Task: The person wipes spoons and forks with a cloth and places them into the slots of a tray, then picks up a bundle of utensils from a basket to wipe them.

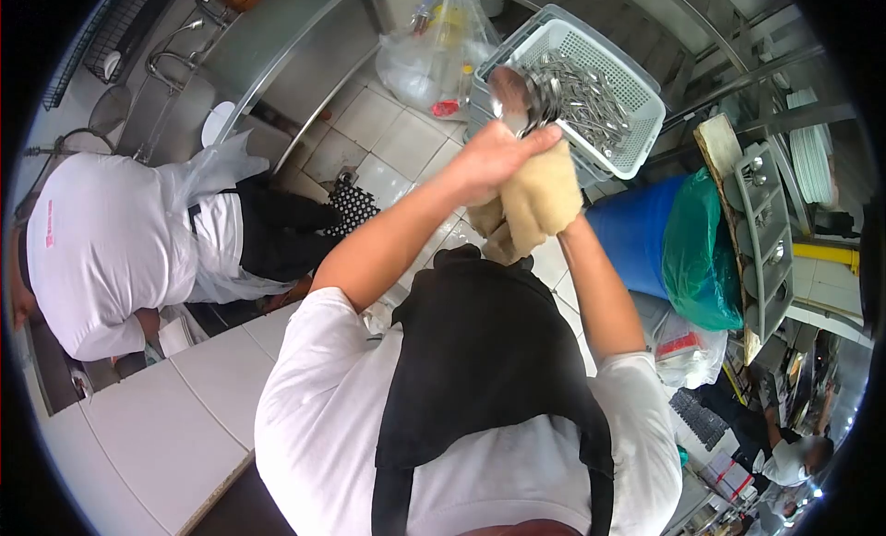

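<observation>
My left hand [494,157] is closed around a bunch of spoons [526,95], their bowls sticking up past my thumb. Just below it, a tan cloth [540,190] hangs in folds and covers most of my right hand [570,224]. The right fingers are hidden, but the cloth is bunched over them and touches the left hand. Behind the spoons stands a white perforated basket [651,130] heaped with loose metal cutlery [591,102], set in a larger clear plastic bin [480,88].
A blue barrel [632,227] with a green bag [701,250] stands to the right, beside a grey cutlery rack [766,231] and stacked plates [810,157]. Plastic bags [434,56] lie on the tiled floor [378,120]. At the left, a person in white [111,250] bends by a counter [175,434].
</observation>
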The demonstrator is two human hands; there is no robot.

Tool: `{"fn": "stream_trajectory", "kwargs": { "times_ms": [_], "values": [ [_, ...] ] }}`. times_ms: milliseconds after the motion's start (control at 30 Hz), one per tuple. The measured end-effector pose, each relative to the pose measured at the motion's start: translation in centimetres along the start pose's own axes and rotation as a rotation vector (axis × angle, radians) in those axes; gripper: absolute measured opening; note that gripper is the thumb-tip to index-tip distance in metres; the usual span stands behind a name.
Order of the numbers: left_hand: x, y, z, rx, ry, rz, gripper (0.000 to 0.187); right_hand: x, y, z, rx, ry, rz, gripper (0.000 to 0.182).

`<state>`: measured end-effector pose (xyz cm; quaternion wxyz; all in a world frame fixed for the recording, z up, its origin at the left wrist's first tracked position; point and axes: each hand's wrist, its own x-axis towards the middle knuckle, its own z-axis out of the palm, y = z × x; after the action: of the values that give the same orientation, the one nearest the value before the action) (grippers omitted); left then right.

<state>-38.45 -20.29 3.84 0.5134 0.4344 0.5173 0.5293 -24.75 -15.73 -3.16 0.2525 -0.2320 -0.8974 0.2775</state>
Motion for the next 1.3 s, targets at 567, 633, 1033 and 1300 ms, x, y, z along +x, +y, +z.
{"fn": "stream_trajectory", "kwargs": {
  "times_ms": [567, 633, 1033, 1300],
  "values": [
    [0.4, -16.0, 3.9, 0.562, -0.491, 0.141, 0.058, 6.2, -3.3, -13.2, 0.209, 0.819, 0.032, 0.014],
    [-1.1, -18.5, -0.5, 0.564, -0.415, 0.166, 0.048, 4.5, -0.8, -16.8, -0.671, 0.666, 0.052, 0.02],
    [1.0, -12.2, -9.1, -0.117, 1.016, 0.419, 0.04, -1.6, -6.0, -11.5, 0.864, 0.65, 0.317, 0.033],
    [1.9, -5.0, -7.6, -0.84, 0.322, 0.425, 0.035, -3.3, -5.9, -7.0, 1.142, 0.478, 0.4, 0.025]
  ]
}}
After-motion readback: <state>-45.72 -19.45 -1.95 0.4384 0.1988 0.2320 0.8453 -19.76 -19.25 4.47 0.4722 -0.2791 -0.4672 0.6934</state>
